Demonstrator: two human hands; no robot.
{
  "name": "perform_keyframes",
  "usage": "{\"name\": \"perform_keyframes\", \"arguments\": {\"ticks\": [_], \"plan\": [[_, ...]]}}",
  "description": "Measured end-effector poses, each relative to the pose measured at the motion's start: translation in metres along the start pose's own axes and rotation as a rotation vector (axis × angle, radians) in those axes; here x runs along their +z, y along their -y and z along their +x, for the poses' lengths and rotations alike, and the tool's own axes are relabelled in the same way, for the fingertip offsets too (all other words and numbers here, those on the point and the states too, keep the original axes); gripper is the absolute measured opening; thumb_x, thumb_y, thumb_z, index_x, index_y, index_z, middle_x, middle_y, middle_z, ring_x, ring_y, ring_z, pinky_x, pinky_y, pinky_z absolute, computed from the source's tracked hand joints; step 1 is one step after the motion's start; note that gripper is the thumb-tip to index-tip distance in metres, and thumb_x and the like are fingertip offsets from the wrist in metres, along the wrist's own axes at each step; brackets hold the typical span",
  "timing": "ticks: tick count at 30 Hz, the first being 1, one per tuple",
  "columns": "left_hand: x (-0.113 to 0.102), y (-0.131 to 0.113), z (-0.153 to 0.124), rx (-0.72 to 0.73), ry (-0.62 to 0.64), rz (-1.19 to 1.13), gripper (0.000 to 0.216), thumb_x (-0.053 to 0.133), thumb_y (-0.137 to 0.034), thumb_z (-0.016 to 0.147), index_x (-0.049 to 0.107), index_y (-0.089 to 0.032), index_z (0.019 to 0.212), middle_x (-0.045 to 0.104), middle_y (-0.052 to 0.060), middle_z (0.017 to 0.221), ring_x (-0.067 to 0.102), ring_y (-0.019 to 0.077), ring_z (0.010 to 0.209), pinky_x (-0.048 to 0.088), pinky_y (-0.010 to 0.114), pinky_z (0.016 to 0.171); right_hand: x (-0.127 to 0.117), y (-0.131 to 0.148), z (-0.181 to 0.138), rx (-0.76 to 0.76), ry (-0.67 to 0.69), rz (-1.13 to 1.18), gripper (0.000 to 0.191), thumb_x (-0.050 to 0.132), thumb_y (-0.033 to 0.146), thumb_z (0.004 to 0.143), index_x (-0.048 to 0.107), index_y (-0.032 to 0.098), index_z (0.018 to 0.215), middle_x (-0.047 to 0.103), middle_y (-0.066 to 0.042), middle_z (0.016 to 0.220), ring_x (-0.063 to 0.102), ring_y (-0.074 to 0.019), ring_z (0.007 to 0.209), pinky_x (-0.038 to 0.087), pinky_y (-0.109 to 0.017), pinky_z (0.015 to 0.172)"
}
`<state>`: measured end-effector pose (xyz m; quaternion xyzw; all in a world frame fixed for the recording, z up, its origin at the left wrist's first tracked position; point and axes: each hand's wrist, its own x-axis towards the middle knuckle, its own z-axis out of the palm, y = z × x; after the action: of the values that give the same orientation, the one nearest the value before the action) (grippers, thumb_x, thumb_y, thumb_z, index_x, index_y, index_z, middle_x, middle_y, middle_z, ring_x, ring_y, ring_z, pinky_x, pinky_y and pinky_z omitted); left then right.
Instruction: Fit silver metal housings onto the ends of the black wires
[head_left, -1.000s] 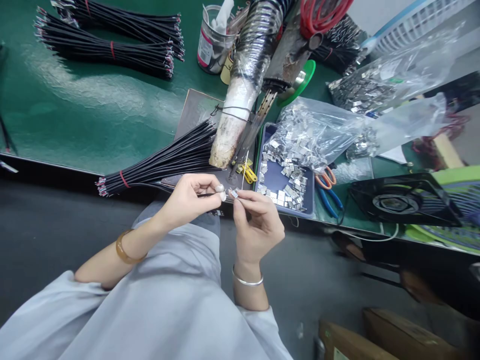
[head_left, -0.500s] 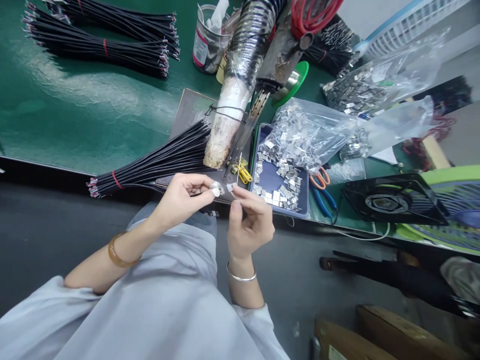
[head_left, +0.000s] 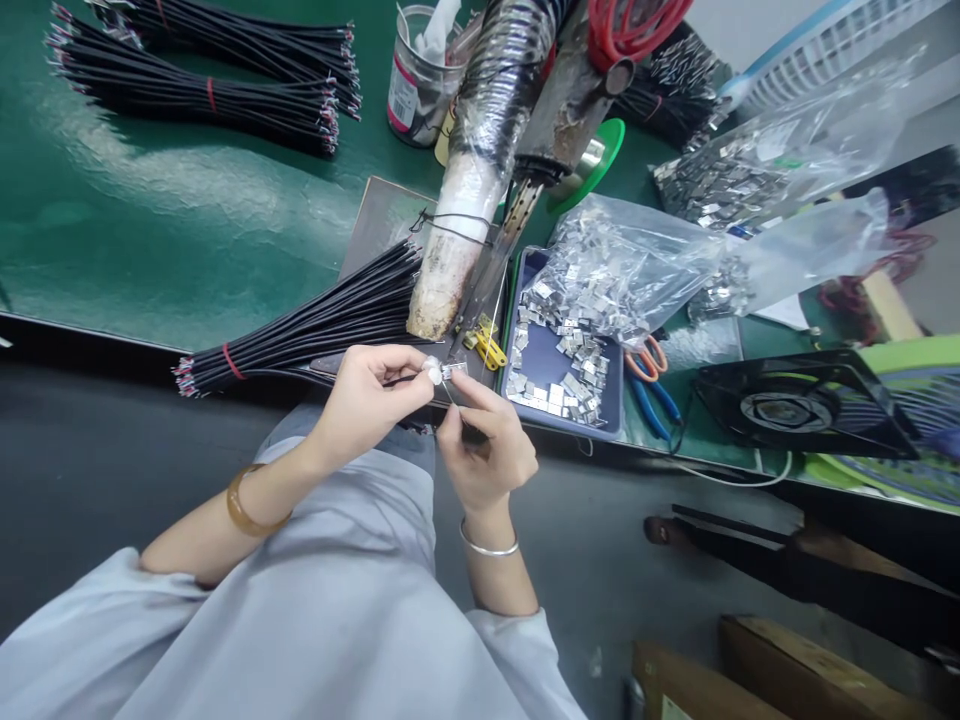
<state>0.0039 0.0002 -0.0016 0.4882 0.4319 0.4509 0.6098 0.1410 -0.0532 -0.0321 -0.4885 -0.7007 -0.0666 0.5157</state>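
My left hand [head_left: 379,388] is closed in a pinch, with white covers on its thumb and forefinger tips. It grips what looks like the stripped end of a black cable, mostly hidden by the fingers. My right hand [head_left: 489,440] has its fingers curled close to it, and at its forefinger tip is a small shiny metal USB connector [head_left: 456,370]. A thin silvery wire runs down past these fingers. Left of the hands lies a red-banded bundle of black cables [head_left: 322,315]. Right of them a blue tray [head_left: 551,365] holds many loose metal connectors.
A foil-wrapped duct [head_left: 480,150] and a soldering fixture [head_left: 551,145] hang close above my hands. Near them are a yellow cutter [head_left: 491,350], pliers [head_left: 649,400], plastic bags of connectors [head_left: 615,260] and a black fan [head_left: 795,405]. More cable bundles [head_left: 202,105] lie at the upper left.
My right hand has moved left and slightly down toward my left hand, bringing the connector up to the pinched fingers. My left hand has barely moved.
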Motion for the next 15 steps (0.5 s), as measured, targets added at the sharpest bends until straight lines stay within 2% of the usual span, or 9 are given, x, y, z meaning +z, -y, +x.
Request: {"name": "perform_keyframes", "arguments": {"ticks": [3,5,15], "plan": [[0.003,0.000,0.000,0.001,-0.049,0.026,0.015,0.069,-0.027,0.069,0.073,-0.015,0.063,0.053,-0.002,0.052,0.045,0.0096,0.053,0.040,0.021,0.051,0.001,-0.001,0.000,0.131,-0.015,0.120,0.013,0.064,0.011,0.093,0.060,0.023,0.095,0.079,-0.009,0.120,0.081,-0.0208,0.096,0.071,-0.033,0.075],[0.004,0.000,0.000,-0.003,-0.063,0.028,0.014,0.070,-0.028,0.068,0.073,-0.015,0.063,0.049,-0.003,0.052,0.042,0.0091,0.052,0.038,0.021,0.050,0.001,0.000,0.002,0.196,0.001,0.156,0.013,0.064,0.010,0.093,0.061,0.023,0.094,0.078,-0.009,0.122,0.080,-0.0206,0.097,0.071,-0.034,0.078],[0.008,-0.004,0.002,0.009,-0.106,0.060,0.015,0.066,-0.029,0.069,0.071,-0.015,0.065,0.051,-0.002,0.055,0.042,0.0091,0.053,0.037,0.021,0.051,0.002,0.000,0.014,0.237,0.016,0.143,0.013,0.066,0.010,0.092,0.062,0.023,0.090,0.079,-0.007,0.117,0.079,-0.0206,0.102,0.071,-0.035,0.082]]}}
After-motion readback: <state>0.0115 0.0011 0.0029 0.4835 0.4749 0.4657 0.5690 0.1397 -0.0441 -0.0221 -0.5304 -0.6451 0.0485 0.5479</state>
